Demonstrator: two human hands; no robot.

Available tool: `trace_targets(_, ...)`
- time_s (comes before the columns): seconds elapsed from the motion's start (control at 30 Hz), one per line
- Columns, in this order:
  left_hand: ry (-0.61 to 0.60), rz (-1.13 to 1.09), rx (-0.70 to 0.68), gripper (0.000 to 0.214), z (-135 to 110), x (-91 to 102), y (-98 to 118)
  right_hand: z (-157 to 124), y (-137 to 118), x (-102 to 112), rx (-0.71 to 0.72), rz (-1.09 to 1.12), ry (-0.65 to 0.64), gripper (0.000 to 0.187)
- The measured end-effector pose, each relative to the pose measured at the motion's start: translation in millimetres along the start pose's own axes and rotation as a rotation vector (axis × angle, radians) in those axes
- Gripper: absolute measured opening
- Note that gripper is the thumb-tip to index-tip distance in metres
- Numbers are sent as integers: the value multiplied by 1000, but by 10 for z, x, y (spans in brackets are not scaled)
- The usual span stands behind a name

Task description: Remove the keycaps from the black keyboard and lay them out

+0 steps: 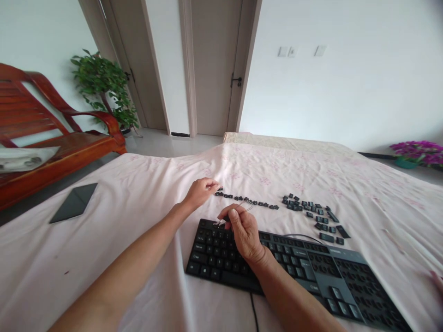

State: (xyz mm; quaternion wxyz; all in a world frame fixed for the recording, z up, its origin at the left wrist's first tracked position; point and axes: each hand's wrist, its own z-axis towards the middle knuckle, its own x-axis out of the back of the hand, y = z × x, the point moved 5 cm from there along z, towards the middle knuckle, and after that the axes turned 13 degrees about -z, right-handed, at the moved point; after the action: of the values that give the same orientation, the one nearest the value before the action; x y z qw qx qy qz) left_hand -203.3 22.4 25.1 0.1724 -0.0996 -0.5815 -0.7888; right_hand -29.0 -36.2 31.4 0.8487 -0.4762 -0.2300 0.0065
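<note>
A black keyboard (228,278) lies across the cloth in front of me, with keycaps off its number pad and part of its top row. Above its upper left part, my right hand (245,233) is closed round a wire keycap puller (218,224); thin wire shows on both sides of the fingers. Further left and beyond the keyboard, my left hand (200,192) has its fingertips pinched at a small black keycap (220,188), at the left end of a row of loose keycaps (261,203). The palm side of both hands is hidden.
More loose keycaps (306,206) lie scattered behind the keyboard's right half. A dark phone or tablet (74,203) rests at the left on the pink patterned cloth (145,184). Beyond are a wooden bench (69,124) and a plant (102,83). Part of another hand (436,279) shows at the right edge.
</note>
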Motion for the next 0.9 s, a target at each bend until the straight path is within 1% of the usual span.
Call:
trace_targets(0.07, -60, -45, -21, 30, -199, 40, 105, -11, -25, -26, 17, -20, -44, 39)
trace_targets(0.13, -164, -59, -20, 26, -377, 78, 167, -19, -45, -54, 33, -38, -90, 39)
trace_targets(0.23, -373, -78, -32, 21, -577, 109, 193, -24, -76, -84, 72, -90, -136, 39)
trace_targets(0.3, -470, -87, -58, 23, -661, 108, 182, -22, -94, -98, 102, -144, -150, 39)
trace_targets(0.33, -495, -87, -74, 24, -689, 98, 172, -22, -102, -107, 115, -168, -157, 39)
trace_targets(0.43, -516, -62, -127, 22, -741, 18, 143, -27, -130, -147, 166, -219, -183, 36)
trace_targets(0.57, -546, -33, -204, 21, -795, -142, 116, -61, -217, -254, 320, -299, -235, 30)
trace_targets(0.67, -531, -7, -226, 20, -814, -197, 77, -79, -256, -348, 393, -412, -291, 25)
trace_targets(0.73, -525, -9, -207, 21, -818, -208, 51, -73, -249, -366, 390, -420, -290, 25)
trace_targets(0.9, -522, -70, -144, 26, -823, -188, 73, -69, -142, -262, 288, -280, -157, 31)
